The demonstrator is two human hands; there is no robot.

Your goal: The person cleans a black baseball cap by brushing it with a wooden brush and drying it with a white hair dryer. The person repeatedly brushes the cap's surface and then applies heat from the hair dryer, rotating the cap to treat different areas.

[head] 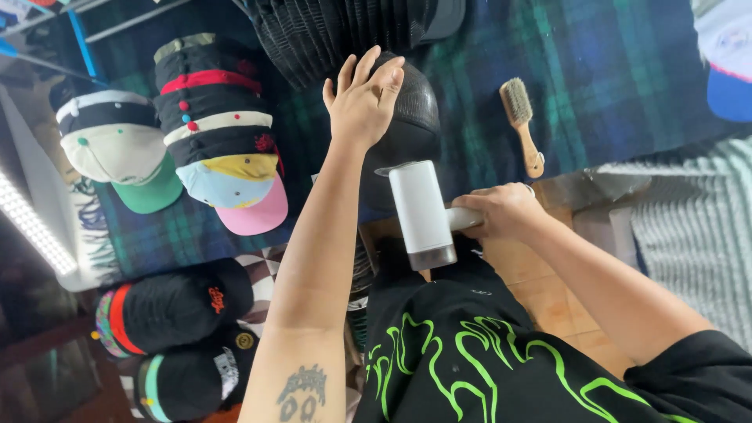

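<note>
Black cap [411, 117] half hidden under flat, released left hand [362, 100]; right hand [501, 211] clenched on white handheld device [421, 213].

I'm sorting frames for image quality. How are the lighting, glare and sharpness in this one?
Head view: soft, even light, no hard shadows; an overexposed light strip glares at the left edge. The left hand on the black cap and the right hand holding the white handheld device are sharp. Wide-lens bend tilts the frame edges.
</note>
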